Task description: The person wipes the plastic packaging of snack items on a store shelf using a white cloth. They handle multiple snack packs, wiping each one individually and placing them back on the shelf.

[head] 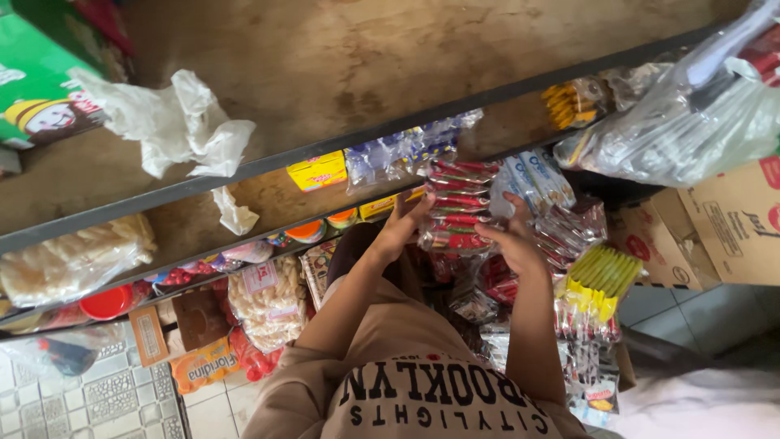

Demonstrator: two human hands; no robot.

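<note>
Both my hands are raised to a clear pack of red-wrapped snack sticks (455,207) at the edge of a wooden shelf (268,191). My left hand (402,223) grips the pack's left side with curled fingers. My right hand (513,242) holds its right side, palm against the wrapper. The pack is tilted and partly rests on other packets. A bag of white-and-blue packets (532,180) lies just to its right. My tan printed shirt fills the lower middle of the view.
A crumpled white plastic bag (175,122) and a green box (36,85) sit on the top shelf (341,57). A yellow box (317,171), bags of crackers (73,260), yellow-wrapped packs (601,280) and cardboard boxes (731,223) crowd around. Tiled floor (106,398) shows below left.
</note>
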